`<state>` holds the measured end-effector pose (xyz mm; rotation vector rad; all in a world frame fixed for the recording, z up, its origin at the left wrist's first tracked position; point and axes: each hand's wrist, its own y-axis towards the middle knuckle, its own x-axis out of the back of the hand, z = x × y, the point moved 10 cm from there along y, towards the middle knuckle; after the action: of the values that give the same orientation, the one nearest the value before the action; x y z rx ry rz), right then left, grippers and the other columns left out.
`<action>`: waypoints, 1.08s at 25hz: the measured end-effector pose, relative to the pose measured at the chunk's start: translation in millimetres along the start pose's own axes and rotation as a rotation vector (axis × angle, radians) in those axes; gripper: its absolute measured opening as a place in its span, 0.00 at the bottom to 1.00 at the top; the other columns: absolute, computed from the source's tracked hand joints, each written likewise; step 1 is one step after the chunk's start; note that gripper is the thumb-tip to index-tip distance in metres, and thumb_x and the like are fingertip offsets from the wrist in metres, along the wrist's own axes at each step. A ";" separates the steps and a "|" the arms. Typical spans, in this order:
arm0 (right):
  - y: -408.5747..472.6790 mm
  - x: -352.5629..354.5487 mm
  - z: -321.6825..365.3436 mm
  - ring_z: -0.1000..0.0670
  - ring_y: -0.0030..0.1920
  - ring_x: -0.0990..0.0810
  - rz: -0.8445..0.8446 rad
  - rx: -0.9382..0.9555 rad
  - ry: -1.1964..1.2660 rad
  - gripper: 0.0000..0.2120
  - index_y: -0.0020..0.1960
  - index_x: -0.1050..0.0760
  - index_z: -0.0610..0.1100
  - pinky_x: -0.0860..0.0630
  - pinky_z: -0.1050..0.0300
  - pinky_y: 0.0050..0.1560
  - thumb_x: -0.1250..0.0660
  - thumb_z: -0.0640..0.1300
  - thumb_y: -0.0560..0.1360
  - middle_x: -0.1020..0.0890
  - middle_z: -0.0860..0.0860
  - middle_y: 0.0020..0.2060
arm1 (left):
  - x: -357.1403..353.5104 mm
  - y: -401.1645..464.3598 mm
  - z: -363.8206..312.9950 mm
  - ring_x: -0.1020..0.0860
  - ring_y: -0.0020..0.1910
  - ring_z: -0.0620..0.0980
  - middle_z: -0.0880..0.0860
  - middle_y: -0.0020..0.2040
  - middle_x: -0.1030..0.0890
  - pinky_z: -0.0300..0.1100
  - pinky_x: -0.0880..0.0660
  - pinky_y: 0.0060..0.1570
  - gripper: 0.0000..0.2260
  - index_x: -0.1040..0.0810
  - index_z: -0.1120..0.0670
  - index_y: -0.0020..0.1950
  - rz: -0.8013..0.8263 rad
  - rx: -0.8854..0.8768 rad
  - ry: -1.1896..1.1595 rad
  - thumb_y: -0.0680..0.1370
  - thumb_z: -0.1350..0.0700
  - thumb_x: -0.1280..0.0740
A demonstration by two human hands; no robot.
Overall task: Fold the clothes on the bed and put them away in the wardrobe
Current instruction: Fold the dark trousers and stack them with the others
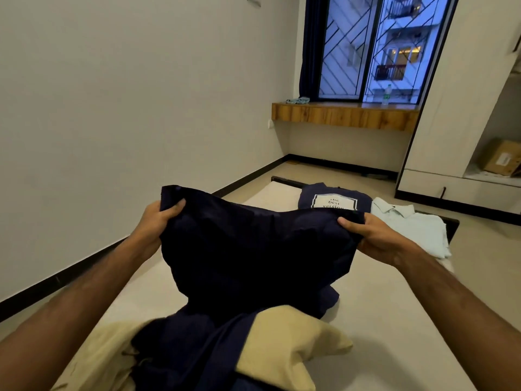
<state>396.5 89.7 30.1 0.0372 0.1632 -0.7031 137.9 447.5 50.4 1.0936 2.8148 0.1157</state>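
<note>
A dark navy garment [253,249] is held up over the bed [394,306], its lower part trailing down onto the mattress. My left hand [158,221] grips its upper left edge and my right hand [375,235] grips its upper right edge. Beneath it lies a beige garment [290,340], crumpled at the near end of the bed. A folded navy T-shirt with a white print [332,200] and a folded pale mint shirt [414,227] lie side by side at the far end. The wardrobe [439,108] stands at the right with its door open.
A cardboard box [501,159] sits on a low wardrobe shelf. A wooden window ledge [344,115] carries a plastic bottle [386,94] and a small cloth [297,100]. A plain wall runs along the bed's left side, with floor between bed and wardrobe.
</note>
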 end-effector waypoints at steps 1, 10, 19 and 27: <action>-2.1 -2.0 10.7 0.44 0.58 0.17 0.049 -0.014 0.047 0.21 0.67 0.26 0.41 0.18 0.53 0.53 0.34 0.36 0.74 0.17 0.42 0.60 | -4.5 6.1 -17.2 0.17 0.52 0.54 0.55 0.53 0.15 0.48 0.21 0.50 0.08 0.20 0.56 0.56 0.031 -0.039 -0.039 0.79 0.56 0.31; 7.0 2.0 120.8 0.46 0.43 0.16 -0.212 0.261 0.021 0.07 0.55 0.22 0.37 0.17 0.55 0.40 0.36 0.35 0.80 0.15 0.43 0.45 | -59.8 57.8 -142.4 0.18 0.49 0.52 0.54 0.51 0.17 0.48 0.20 0.48 0.11 0.22 0.53 0.57 -0.066 -0.278 0.149 0.79 0.65 0.39; -46.3 11.2 427.8 0.49 0.45 0.20 -0.740 0.974 0.165 0.05 0.55 0.22 0.40 0.22 0.52 0.52 0.33 0.37 0.80 0.20 0.52 0.40 | -135.3 50.3 -435.9 0.21 0.50 0.51 0.52 0.51 0.21 0.44 0.22 0.51 0.12 0.26 0.56 0.60 -0.278 -0.740 -0.031 0.79 0.65 0.41; -105.9 -1.3 414.6 0.42 0.51 0.15 -0.188 0.645 -0.176 0.13 0.60 0.21 0.40 0.16 0.54 0.44 0.30 0.42 0.77 0.15 0.41 0.53 | -141.3 68.9 -381.1 0.23 0.53 0.52 0.50 0.50 0.19 0.49 0.31 0.57 0.12 0.21 0.48 0.58 -0.357 -0.588 0.377 0.76 0.59 0.33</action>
<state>383.8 -27.1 441.5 0.5809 -0.2369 -0.9198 234.5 392.1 447.3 0.4657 2.9069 1.1276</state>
